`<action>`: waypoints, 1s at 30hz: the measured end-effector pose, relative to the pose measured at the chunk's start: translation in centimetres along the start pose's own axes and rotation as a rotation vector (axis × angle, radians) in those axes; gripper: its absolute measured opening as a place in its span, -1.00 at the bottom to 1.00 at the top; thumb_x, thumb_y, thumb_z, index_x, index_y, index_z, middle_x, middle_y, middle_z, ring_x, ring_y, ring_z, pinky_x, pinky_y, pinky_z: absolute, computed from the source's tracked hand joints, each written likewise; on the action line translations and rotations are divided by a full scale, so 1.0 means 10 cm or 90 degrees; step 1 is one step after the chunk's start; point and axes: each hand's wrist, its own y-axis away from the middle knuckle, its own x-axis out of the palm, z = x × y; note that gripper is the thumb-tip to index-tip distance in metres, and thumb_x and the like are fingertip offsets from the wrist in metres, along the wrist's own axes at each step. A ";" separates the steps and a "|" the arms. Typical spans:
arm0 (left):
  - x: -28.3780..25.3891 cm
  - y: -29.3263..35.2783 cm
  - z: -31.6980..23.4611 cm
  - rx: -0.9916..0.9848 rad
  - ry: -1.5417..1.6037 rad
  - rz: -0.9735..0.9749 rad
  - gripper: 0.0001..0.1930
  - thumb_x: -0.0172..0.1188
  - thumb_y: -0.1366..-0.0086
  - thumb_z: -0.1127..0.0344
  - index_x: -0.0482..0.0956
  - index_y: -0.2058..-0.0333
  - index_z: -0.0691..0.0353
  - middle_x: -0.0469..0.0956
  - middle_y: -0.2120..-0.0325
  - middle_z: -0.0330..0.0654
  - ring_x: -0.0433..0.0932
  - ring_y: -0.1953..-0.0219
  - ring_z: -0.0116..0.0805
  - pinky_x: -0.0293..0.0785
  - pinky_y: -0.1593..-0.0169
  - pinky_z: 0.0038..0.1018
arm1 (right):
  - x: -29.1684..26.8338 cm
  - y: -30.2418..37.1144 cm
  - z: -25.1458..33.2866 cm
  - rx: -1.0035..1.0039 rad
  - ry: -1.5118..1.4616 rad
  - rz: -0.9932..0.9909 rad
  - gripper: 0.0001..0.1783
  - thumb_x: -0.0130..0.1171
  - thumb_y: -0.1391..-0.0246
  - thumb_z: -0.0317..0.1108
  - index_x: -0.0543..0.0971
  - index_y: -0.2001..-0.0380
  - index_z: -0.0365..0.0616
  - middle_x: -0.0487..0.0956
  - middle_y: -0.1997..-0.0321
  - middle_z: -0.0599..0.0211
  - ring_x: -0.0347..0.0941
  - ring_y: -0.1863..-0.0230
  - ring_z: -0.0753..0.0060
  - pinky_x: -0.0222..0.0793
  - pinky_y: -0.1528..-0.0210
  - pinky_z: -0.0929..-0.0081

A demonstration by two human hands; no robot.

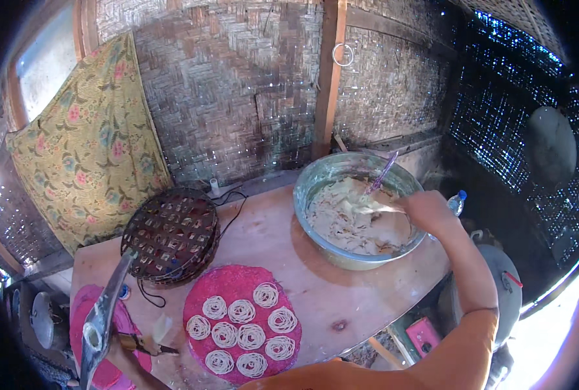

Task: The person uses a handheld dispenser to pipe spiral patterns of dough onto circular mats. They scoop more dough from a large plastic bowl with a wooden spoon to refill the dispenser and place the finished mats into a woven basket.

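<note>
My right hand [430, 212] reaches into a large metal basin [348, 262] of pale, lumpy dough [341, 218]. Its fingers are closed on a pale, dough-coated utensil [382, 206] whose kind I cannot make out. A purple handle [384, 171] stands tilted in the same dough. At the lower left, my left hand [115, 351] is mostly hidden behind a grey metal bar with a ring [94, 335]. Beside it lies a brown, tube-like thing [131, 341]; whether I grip it is unclear. Several pale coils of thin dough strands [241, 311] lie on a round pink mat [202, 283].
More pink round mats [85, 305] lie at the table's left edge. A dark woven basket [170, 235] with a cord stands behind. A small white bottle [215, 187] is near the bamboo wall. A lidded metal pot [505, 286] and a plastic bottle [456, 203] are at the right.
</note>
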 end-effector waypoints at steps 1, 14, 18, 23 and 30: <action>-0.01 -0.01 0.04 0.000 -0.001 0.002 -0.58 0.18 -0.15 0.29 0.41 0.07 0.44 0.48 0.17 -0.05 0.44 0.15 -0.29 0.33 0.01 -0.39 | 0.09 -0.09 0.02 -0.013 -0.008 0.002 -0.75 -0.02 0.05 -0.36 0.64 0.35 -0.01 0.60 0.45 0.11 0.56 0.32 0.08 0.46 0.33 0.18; -0.14 -0.13 0.08 -0.056 -0.011 -0.027 -0.62 0.13 -0.17 0.30 0.42 0.10 0.47 0.47 0.16 -0.03 0.42 0.18 -0.28 0.32 0.05 -0.36 | 0.92 -0.65 0.61 -0.172 -0.107 0.120 -0.54 -0.01 0.08 -0.36 0.52 0.04 0.27 0.58 0.41 0.14 0.54 0.36 0.09 0.42 0.32 0.12; -0.19 -0.23 0.51 0.020 0.063 0.002 -0.63 0.17 -0.17 0.32 0.43 0.10 0.45 0.47 0.16 -0.04 0.43 0.21 -0.32 0.35 0.09 -0.39 | 0.76 -0.36 0.40 -0.256 -0.248 0.064 -0.60 0.01 0.09 -0.34 0.56 0.11 0.21 0.59 0.42 0.18 0.54 0.36 0.11 0.42 0.31 0.12; -0.02 -0.22 -0.04 -0.128 -0.087 0.029 -0.64 0.15 -0.17 0.45 0.40 0.05 0.45 0.49 0.19 -0.03 0.48 0.14 -0.27 0.38 0.01 -0.37 | 0.42 -0.48 0.37 -0.109 -0.102 0.027 -0.61 0.02 0.12 -0.38 0.58 0.16 0.18 0.58 0.47 0.11 0.54 0.41 0.10 0.42 0.33 0.13; 0.02 -0.20 0.07 0.037 0.051 -0.057 -0.62 0.14 -0.09 0.54 0.41 0.06 0.47 0.51 0.19 -0.03 0.50 0.15 -0.26 0.38 -0.02 -0.34 | 1.08 -0.81 0.49 -0.171 -0.108 0.041 -0.60 -0.07 -0.06 -0.25 0.51 0.03 0.40 0.59 0.40 0.19 0.54 0.36 0.10 0.41 0.33 0.14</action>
